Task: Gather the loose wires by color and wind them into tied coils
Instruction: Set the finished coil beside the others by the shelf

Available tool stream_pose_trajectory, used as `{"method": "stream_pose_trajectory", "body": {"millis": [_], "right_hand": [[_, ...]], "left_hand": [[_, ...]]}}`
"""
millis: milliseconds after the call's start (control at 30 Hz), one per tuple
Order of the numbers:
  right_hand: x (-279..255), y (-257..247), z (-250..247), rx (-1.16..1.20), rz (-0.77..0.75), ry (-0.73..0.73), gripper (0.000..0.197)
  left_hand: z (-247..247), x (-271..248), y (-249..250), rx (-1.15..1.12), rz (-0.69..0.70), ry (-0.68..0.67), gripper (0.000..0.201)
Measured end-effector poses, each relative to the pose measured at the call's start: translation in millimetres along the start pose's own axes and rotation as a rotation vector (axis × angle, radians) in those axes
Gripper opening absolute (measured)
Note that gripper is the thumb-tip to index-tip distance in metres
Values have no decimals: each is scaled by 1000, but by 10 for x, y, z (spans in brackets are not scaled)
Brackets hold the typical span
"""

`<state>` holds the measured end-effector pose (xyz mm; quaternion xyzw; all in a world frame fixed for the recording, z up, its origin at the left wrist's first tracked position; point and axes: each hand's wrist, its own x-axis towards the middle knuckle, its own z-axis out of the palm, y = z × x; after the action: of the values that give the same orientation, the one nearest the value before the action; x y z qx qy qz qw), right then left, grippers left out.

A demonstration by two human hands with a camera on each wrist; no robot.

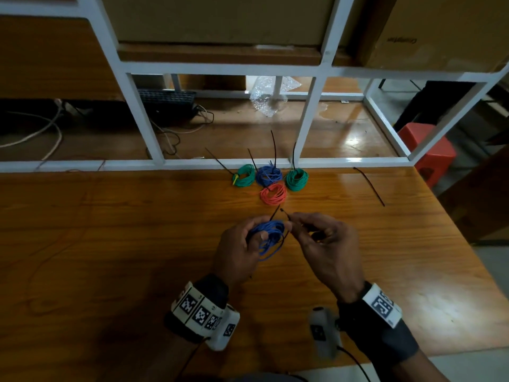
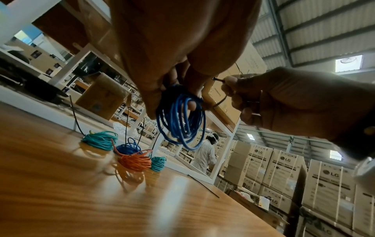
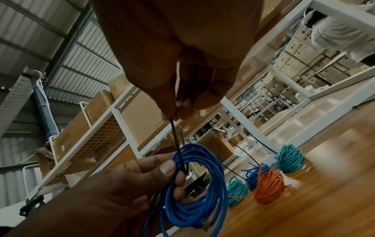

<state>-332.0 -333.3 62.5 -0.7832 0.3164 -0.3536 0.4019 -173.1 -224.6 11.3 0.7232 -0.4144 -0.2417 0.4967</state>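
A: Blue wire coil hangs in your left hand, held up off the wooden table. Your fingers are curled through and around its loops, thumb pressed on the top of the bundle.

B: And my right hand?

A: Just to the right of that grip, nearly touching it. Its thumb and fingertips pinch a thin black cable tie. The tie runs from the pinch down into the coil beside your left thumb, and its small head end sticks out past your right fingertips.

B: Is the tie closed around the wire?

A: That cannot be told; the far side of the loop is hidden by your fingers.

B: What lies beyond my hands?

A: Just past the grip, an orange coil rests on the table. Behind it sits a row of three: a green coil on the left, a second blue coil in the middle, another green coil on the right. Black tie tails stand up from them.

B: Anything else?

A: A loose black cable tie lies well off to the right of your grip. Farther back, a white metal frame borders the table.
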Motion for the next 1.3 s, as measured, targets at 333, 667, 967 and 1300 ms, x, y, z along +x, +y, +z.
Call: {"method": "stream_pose_trajectory", "body": {"millis": [333, 667, 967, 1300], "right_hand": [[96, -56, 58, -100, -47, 11, 15], [163, -27, 116, -210, -67, -22, 15], [201, -118, 135, -137, -141, 78, 17], [234, -94, 173, -278, -165, 49, 17]], "left_hand": [[-104, -43, 67, 59, 58, 9, 32], [-161, 43, 88, 79, 91, 1, 39], [-211, 163, 77, 125, 110, 11, 32], [-236, 233, 53, 182, 161, -25, 37]]}}
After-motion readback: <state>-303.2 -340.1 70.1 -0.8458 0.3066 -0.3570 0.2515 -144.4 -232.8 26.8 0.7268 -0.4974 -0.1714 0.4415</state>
